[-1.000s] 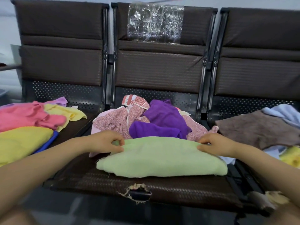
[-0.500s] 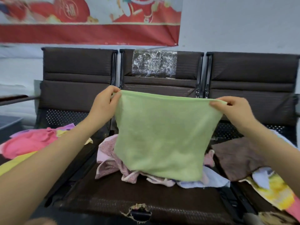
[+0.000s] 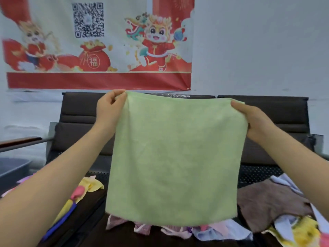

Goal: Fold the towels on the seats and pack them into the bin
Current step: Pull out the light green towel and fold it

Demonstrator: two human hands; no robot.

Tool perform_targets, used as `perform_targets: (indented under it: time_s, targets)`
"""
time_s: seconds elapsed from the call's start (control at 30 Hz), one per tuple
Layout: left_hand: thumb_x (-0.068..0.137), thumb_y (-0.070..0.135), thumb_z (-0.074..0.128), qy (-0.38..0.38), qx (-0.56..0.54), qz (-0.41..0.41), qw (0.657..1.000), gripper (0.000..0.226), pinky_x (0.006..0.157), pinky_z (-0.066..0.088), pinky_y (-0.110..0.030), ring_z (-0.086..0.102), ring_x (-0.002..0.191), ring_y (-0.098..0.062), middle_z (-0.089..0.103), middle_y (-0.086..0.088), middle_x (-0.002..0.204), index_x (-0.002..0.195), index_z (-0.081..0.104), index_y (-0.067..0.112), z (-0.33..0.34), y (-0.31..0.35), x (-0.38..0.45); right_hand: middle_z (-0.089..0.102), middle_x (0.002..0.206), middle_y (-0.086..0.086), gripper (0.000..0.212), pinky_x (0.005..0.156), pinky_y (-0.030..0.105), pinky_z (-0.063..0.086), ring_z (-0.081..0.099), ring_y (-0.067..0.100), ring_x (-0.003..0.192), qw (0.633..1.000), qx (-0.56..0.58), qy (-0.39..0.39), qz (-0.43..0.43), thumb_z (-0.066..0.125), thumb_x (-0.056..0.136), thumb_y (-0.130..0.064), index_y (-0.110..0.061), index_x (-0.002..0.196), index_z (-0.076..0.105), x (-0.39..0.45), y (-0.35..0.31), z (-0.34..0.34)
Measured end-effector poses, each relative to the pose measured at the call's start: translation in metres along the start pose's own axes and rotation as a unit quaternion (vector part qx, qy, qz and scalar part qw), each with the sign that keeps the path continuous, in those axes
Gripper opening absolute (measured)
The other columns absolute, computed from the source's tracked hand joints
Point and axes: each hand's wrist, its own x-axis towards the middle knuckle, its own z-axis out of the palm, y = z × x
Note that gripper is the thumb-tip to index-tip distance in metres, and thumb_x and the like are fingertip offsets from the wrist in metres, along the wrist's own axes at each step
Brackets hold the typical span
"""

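Note:
A light green towel [image 3: 174, 157] hangs spread out in the air above the middle seat. My left hand [image 3: 110, 109] pinches its top left corner and my right hand [image 3: 252, 120] pinches its top right corner, both at backrest height. The towel hides most of the middle seat's pile; only pink and pale blue towel edges [image 3: 178, 230] show under its lower hem. A grey bin [image 3: 12, 166] shows at the far left edge, partly cut off.
Dark brown seats [image 3: 267, 111] run in a row under a red festive poster [image 3: 99, 43]. Yellow, pink and blue towels [image 3: 76, 195] lie on the left seat. A brown towel [image 3: 270, 202] with white and yellow ones lies on the right seat.
Both hands lifted the green towel off the middle seat and raised it, letting it hang open. My view tilted upward, bringing the poster into sight.

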Motion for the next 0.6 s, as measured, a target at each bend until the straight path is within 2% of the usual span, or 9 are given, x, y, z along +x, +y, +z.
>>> perform_targets:
  time_s: [0.07, 0.13, 0.23, 0.27, 0.33, 0.4, 0.47, 0.53, 0.6]
  targets:
    - [0.093, 0.02, 0.059, -0.038, 0.01, -0.013, 0.999, 0.008, 0.062, 0.045, -0.015, 0.054, 0.069, 0.0, 0.062, 0.01, 0.081, 0.093, 0.067, 0.02, -0.005, 0.002, 0.004, 0.074, 0.09, 0.003, 0.021, 0.06, 0.022, 0.056, 0.071, 0.013, 0.076, 1.0, -0.003, 0.013, 0.009, 0.054, 0.095, -0.022, -0.009, 0.108, 0.066, 0.01, -0.001, -0.002]
    - [0.093, 0.019, 0.059, -0.128, 0.129, 0.014, 0.983, 0.01, 0.064, 0.044, -0.02, 0.056, 0.073, -0.006, 0.066, 0.007, 0.084, 0.096, 0.069, 0.018, -0.014, -0.01, 0.009, 0.072, 0.092, 0.007, 0.02, 0.066, 0.028, 0.057, 0.07, 0.018, 0.077, 0.993, -0.097, 0.061, 0.018, 0.059, 0.093, -0.02, -0.006, 0.106, 0.066, 0.023, 0.013, -0.012]
    - [0.091, 0.017, 0.062, -0.254, 0.309, 0.058, 0.915, 0.009, 0.067, 0.042, -0.016, 0.06, 0.079, -0.013, 0.069, 0.004, 0.086, 0.093, 0.071, 0.018, -0.026, -0.049, 0.005, 0.072, 0.096, 0.017, 0.015, 0.084, 0.039, 0.054, 0.067, 0.027, 0.085, 0.944, -0.328, 0.038, 0.031, 0.065, 0.089, -0.015, -0.002, 0.096, 0.07, 0.035, 0.062, -0.036]
    - [0.09, 0.017, 0.063, -0.284, 0.332, 0.053, 0.898, 0.008, 0.066, 0.04, -0.012, 0.061, 0.079, -0.011, 0.068, 0.006, 0.083, 0.091, 0.071, 0.018, -0.028, -0.064, -0.002, 0.073, 0.091, 0.016, 0.012, 0.082, 0.036, 0.053, 0.066, 0.025, 0.081, 0.92, -0.389, 0.012, 0.045, 0.066, 0.088, -0.013, -0.003, 0.087, 0.072, 0.035, 0.082, -0.043]
    - [0.09, 0.018, 0.063, -0.331, 0.361, 0.042, 0.871, 0.007, 0.061, 0.039, -0.008, 0.059, 0.076, -0.007, 0.065, 0.012, 0.078, 0.087, 0.069, 0.021, -0.022, -0.096, -0.021, 0.069, 0.073, 0.007, 0.016, 0.066, 0.026, 0.046, 0.058, 0.017, 0.068, 0.875, -0.477, -0.035, 0.075, 0.064, 0.089, -0.01, -0.004, 0.076, 0.072, 0.034, 0.12, -0.052]
    - [0.09, 0.019, 0.061, -0.358, 0.385, 0.02, 0.851, 0.008, 0.059, 0.038, -0.012, 0.058, 0.077, -0.009, 0.063, 0.013, 0.077, 0.088, 0.068, 0.021, -0.014, -0.135, -0.039, 0.062, 0.061, -0.002, 0.024, 0.056, 0.021, 0.042, 0.053, 0.01, 0.058, 0.842, -0.527, -0.068, 0.099, 0.06, 0.089, -0.008, -0.011, 0.069, 0.071, 0.031, 0.157, -0.055]
    - [0.091, 0.019, 0.06, -0.347, 0.412, 0.001, 0.843, 0.009, 0.06, 0.035, -0.023, 0.06, 0.081, -0.014, 0.066, 0.004, 0.082, 0.091, 0.068, 0.016, -0.007, -0.167, -0.052, 0.059, 0.054, -0.01, 0.033, 0.052, 0.015, 0.04, 0.052, 0.004, 0.054, 0.811, -0.569, -0.083, 0.111, 0.059, 0.089, -0.008, -0.023, 0.06, 0.067, 0.03, 0.183, -0.055]
    - [0.09, 0.015, 0.059, -0.328, 0.423, -0.021, 0.845, 0.011, 0.064, 0.032, -0.026, 0.062, 0.087, -0.021, 0.07, -0.004, 0.09, 0.093, 0.069, 0.012, 0.0, -0.199, -0.059, 0.062, 0.058, -0.012, 0.036, 0.054, 0.014, 0.042, 0.056, 0.003, 0.058, 0.799, -0.585, -0.082, 0.109, 0.06, 0.088, -0.008, -0.029, 0.059, 0.065, 0.038, 0.203, -0.056]
    - [0.091, 0.013, 0.055, -0.315, 0.427, -0.045, 0.847, 0.016, 0.068, 0.035, -0.028, 0.062, 0.095, -0.024, 0.069, -0.006, 0.1, 0.101, 0.067, 0.011, 0.006, -0.222, -0.064, 0.068, 0.07, -0.004, 0.027, 0.065, 0.023, 0.046, 0.064, 0.012, 0.073, 0.799, -0.588, -0.062, 0.107, 0.059, 0.087, -0.007, -0.023, 0.069, 0.072, 0.049, 0.22, -0.056]
